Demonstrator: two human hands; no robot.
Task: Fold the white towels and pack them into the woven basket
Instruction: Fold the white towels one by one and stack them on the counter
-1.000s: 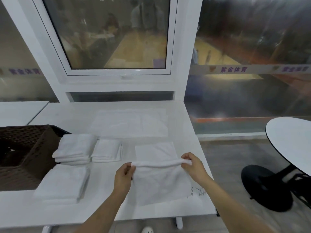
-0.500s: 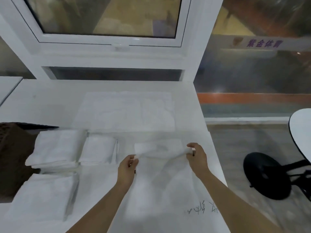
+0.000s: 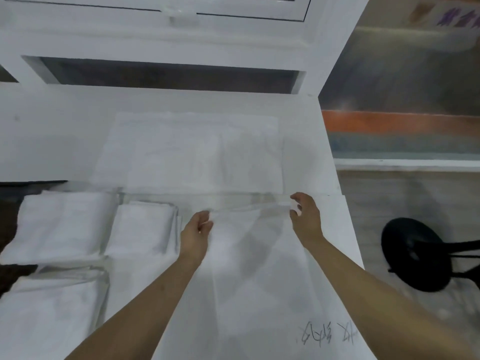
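Pinching the far edge of a white towel, the left hand and right hand are mid-fold on the surface. Three folded stacks wait at left, unpacked; another flat towel lies farther back. The basket barely shows at the left edge.
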